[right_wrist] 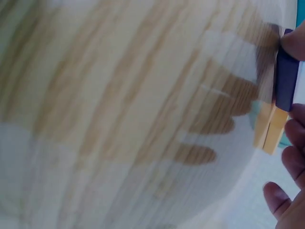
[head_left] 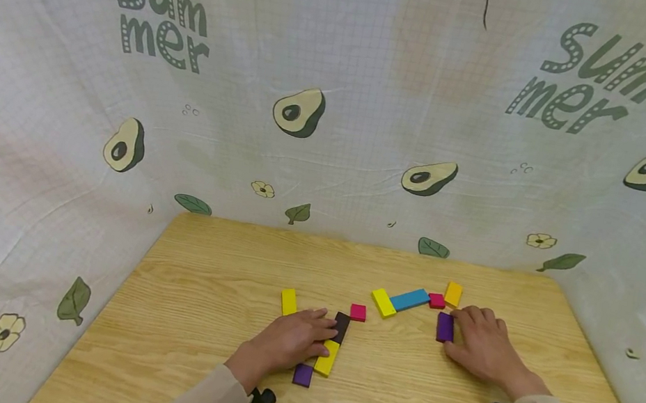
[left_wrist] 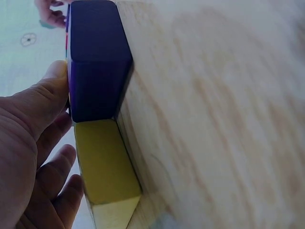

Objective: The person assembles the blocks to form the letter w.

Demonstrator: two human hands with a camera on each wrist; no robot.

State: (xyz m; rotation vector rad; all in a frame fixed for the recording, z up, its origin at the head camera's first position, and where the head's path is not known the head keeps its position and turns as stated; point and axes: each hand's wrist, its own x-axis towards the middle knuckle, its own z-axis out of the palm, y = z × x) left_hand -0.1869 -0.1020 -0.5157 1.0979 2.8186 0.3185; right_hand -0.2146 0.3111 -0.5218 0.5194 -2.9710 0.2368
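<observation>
On the left side of the table, my left hand [head_left: 289, 341] lies over a group of flat coloured blocks, its fingers loosely extended. Its fingertips reach a black block [head_left: 341, 327] and a yellow block [head_left: 326, 359] set end to end. Close to the wrist is a purple block [head_left: 302, 375], seen large in the left wrist view beside another yellow block [left_wrist: 107, 162]. The palm hides part of this group. Farther right, my right hand [head_left: 484, 345] pinches a purple block [head_left: 445, 327] between thumb and finger, at its two ends. An orange block [head_left: 453, 294] lies just behind it.
A yellow block [head_left: 289, 301] pokes out beyond my left hand. Between the hands are a pink block [head_left: 358, 313], a tilted yellow block [head_left: 384, 303], a long blue block [head_left: 409, 300] and another pink block [head_left: 437, 300]. A printed curtain [head_left: 350, 192] borders the wooden table [head_left: 209, 282].
</observation>
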